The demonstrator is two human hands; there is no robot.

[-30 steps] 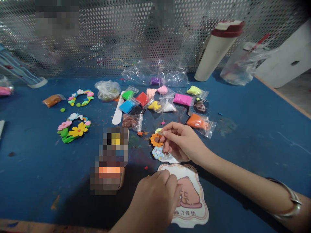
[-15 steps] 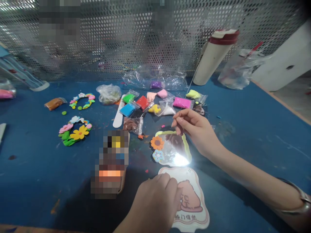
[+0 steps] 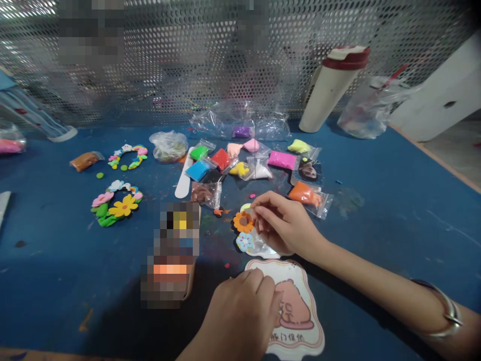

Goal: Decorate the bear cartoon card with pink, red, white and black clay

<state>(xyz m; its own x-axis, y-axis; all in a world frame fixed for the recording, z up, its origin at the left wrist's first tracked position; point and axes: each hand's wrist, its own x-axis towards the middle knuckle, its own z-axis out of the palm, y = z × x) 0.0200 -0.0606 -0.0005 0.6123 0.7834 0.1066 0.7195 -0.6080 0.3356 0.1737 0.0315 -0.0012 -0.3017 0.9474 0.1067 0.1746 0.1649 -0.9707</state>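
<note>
My left hand (image 3: 244,306) rests closed over the left part of a white card (image 3: 296,346) with a pink-brown cartoon animal; what its fingers hold, if anything, is hidden. My right hand (image 3: 289,225) is over a small wavy-edged mirror (image 3: 263,245), its fingertips pinched together close to an orange clay flower (image 3: 243,221). Anything between those fingertips is too small to make out. Below that flower, a light blue clay flower (image 3: 245,241) sits on the mirror's left edge.
Bagged clay, such as a magenta packet (image 3: 281,160) and an orange packet (image 3: 306,194), lies beyond my hands. A phone (image 3: 173,255) and clay wreaths (image 3: 118,203) are at left. A tall cup (image 3: 332,90) stands at the back right.
My right hand has moved left and toward me, from the mirror's upper right to over it. The orange packet is now uncovered. My left hand stays in place.
</note>
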